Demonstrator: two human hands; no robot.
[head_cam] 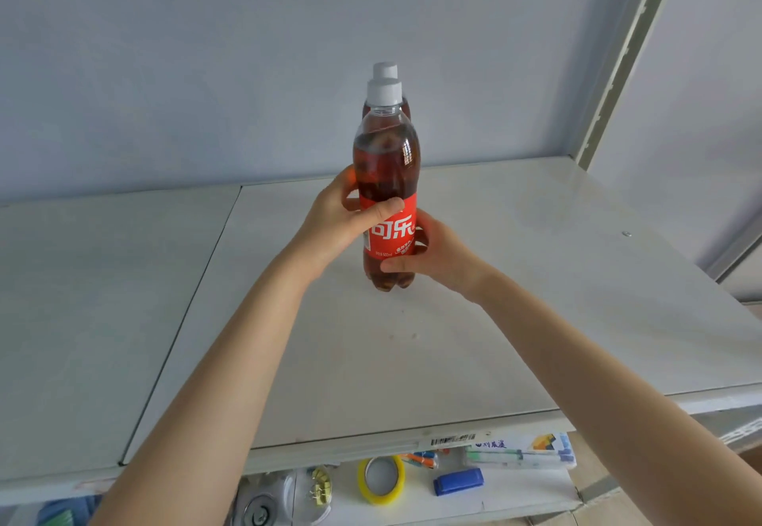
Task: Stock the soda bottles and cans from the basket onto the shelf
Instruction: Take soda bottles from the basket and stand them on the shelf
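A cola bottle (387,162) with a red label and white cap stands upright on the white shelf (515,278). My left hand (338,220) wraps its left side at the label, thumb across the front. My right hand (433,253) holds its lower right side near the base. A second cola bottle (385,70) stands directly behind it; only its white cap and a bit of its shoulder show. The basket is out of view.
The shelf's back wall is pale blue, with a slotted metal upright (618,59) at the right. A lower shelf holds a yellow tape roll (381,479), a blue eraser (457,481), pens (519,456) and binder clips (321,484).
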